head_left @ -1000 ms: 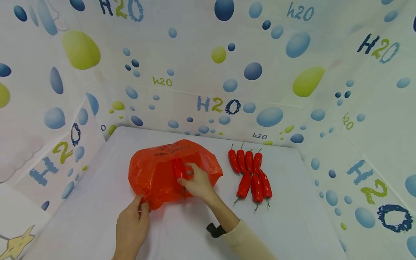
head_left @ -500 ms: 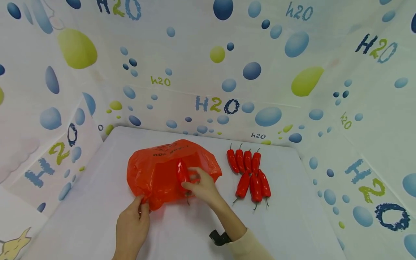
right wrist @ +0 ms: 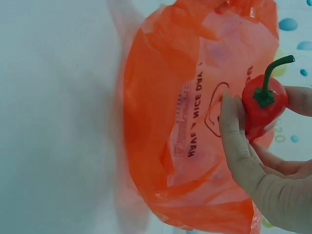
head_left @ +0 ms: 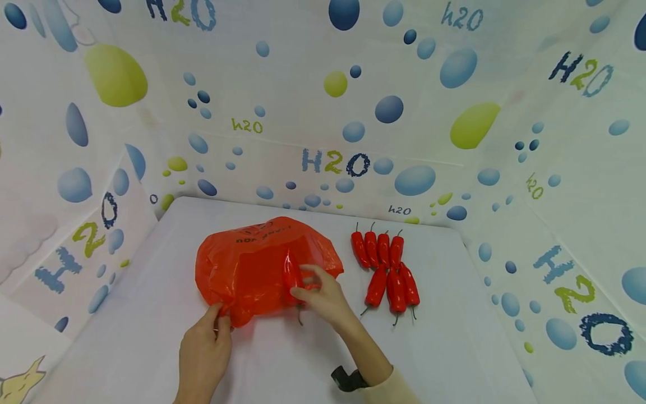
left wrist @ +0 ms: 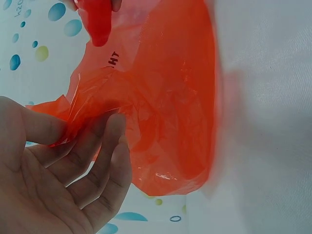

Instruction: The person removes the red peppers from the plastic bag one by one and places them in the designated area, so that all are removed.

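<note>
A red plastic bag (head_left: 252, 280) with printed lettering lies on the white table, its mouth facing the person. My left hand (head_left: 204, 353) pinches the bag's near left edge between thumb and fingers; the left wrist view shows the thin film (left wrist: 161, 112) gathered there. In my right hand (head_left: 325, 297) is a red chili pepper (head_left: 291, 275), held between thumb and fingers over the bag's opening. Its green stem (right wrist: 267, 80) points toward the person. In the right wrist view the pepper is apart from the printed plastic behind it. What lies inside the bag cannot be made out.
To the bag's right, several red chili peppers (head_left: 396, 289) lie in two rows on the white table (head_left: 444, 348). A patterned cloth (head_left: 404, 84) with blue and green drops rises behind and at both sides. A dark wrist strap (head_left: 348, 380) sits on the right arm.
My right hand has drawn the chili pepper to the right and slightly toward the person. The left hand keeps its pinch on the bag, and the other peppers stay as they were.
</note>
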A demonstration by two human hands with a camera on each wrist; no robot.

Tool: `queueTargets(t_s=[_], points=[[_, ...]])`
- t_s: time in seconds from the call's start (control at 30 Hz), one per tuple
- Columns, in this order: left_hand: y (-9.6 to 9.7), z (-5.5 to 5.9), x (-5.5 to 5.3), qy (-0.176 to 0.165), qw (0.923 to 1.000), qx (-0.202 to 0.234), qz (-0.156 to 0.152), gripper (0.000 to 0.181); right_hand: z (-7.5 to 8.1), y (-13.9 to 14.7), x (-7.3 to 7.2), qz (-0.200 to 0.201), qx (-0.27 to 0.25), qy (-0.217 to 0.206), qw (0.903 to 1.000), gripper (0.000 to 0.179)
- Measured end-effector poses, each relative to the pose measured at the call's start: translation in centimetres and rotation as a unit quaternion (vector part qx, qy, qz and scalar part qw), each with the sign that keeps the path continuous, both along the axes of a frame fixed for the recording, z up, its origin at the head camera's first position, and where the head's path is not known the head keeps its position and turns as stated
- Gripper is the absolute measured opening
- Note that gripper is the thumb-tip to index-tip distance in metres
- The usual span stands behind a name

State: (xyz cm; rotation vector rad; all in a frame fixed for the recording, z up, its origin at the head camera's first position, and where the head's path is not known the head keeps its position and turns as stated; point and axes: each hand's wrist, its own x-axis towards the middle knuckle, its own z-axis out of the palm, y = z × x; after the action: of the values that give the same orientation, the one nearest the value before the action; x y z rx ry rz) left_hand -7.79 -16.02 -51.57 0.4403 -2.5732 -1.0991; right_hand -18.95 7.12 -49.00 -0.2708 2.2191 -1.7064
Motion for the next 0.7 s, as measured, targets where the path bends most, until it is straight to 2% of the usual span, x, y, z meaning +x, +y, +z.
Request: queueTargets(t_s=[0.4, 0.7], points=[[-0.1, -0.3, -0.1, 0.012, 0.9999, -0.005, 0.001, 0.026, 0.3, 2.6, 1.1, -0.026, 0.005, 0.035, 0.999, 0.059], [-0.1, -0.1, -0.1, -0.014, 0.9998, -0.003, -0.012, 0.03, 0.2, 3.8, 1.5, -0.04, -0.019, 0.023, 0.9988, 0.063]])
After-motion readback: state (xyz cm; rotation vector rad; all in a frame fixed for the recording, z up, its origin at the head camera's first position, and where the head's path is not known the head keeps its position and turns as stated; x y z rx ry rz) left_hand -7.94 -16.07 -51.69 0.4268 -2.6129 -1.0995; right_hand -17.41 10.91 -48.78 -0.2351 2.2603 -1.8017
